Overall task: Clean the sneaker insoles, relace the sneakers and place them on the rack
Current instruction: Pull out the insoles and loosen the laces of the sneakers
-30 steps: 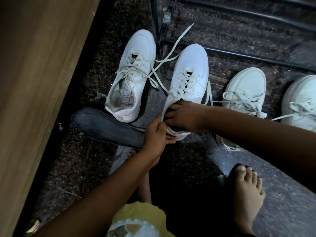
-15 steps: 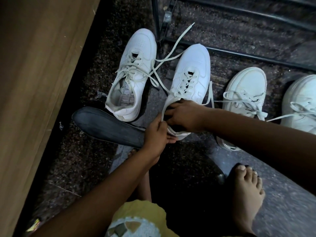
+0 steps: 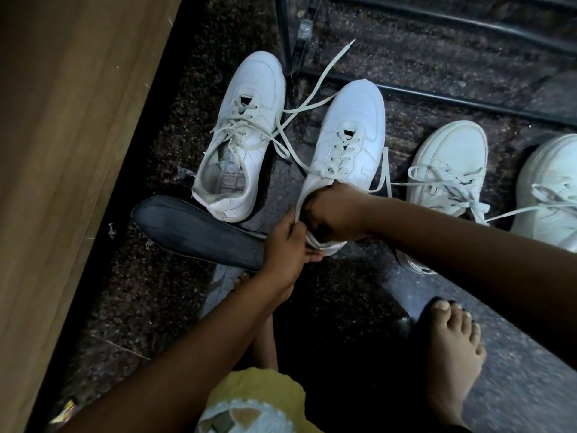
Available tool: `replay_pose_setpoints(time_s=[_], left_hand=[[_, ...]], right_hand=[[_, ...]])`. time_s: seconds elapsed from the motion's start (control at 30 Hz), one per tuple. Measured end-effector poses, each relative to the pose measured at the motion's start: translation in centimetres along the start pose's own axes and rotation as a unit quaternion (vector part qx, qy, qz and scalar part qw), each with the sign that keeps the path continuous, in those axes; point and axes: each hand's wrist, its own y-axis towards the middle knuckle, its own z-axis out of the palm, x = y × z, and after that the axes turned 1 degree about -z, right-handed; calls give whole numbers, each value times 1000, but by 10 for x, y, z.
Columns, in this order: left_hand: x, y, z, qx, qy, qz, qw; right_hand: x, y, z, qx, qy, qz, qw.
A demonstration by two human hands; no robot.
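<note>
A white sneaker (image 3: 349, 126) stands on the floor in the middle, its laces loose and trailing. My right hand (image 3: 335, 210) reaches into its opening, fingers hidden inside. My left hand (image 3: 285, 250) grips the sneaker's heel edge from the left. A dark grey insole (image 3: 199, 231) lies flat on the floor to the left, its near end under my left hand. Behind the insole sits a second white sneaker (image 3: 246, 120), with no insole in it and its laces loose.
Two more white sneakers (image 3: 452, 157) (image 3: 552, 182) stand at the right. A black metal rack (image 3: 437, 98) runs along the back. A wooden panel (image 3: 62, 151) fills the left side. My bare feet (image 3: 449, 354) rest on the dark speckled floor.
My right hand has pushed a little deeper into the middle sneaker's opening. My left hand keeps its hold on the heel; the insole and other sneakers have not moved.
</note>
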Motion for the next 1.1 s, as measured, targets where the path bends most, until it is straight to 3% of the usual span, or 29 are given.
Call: replay_pose_setpoints(time_s=[0.43, 0.9, 1.0, 1.1], left_hand=[[6, 0, 7, 4, 31, 53, 998], [0, 4, -6, -24, 8, 64, 998], [-2, 2, -3, -22, -26, 67, 997], [1, 2, 1, -19, -32, 78, 996]], right_hand=[[-18, -23, 8, -102, 128, -134, 977], [-27, -68, -22, -241, 348, -28, 906], [-20, -79, -18, -276, 326, 7, 904], [-2, -73, -5, -327, 236, 50, 914]])
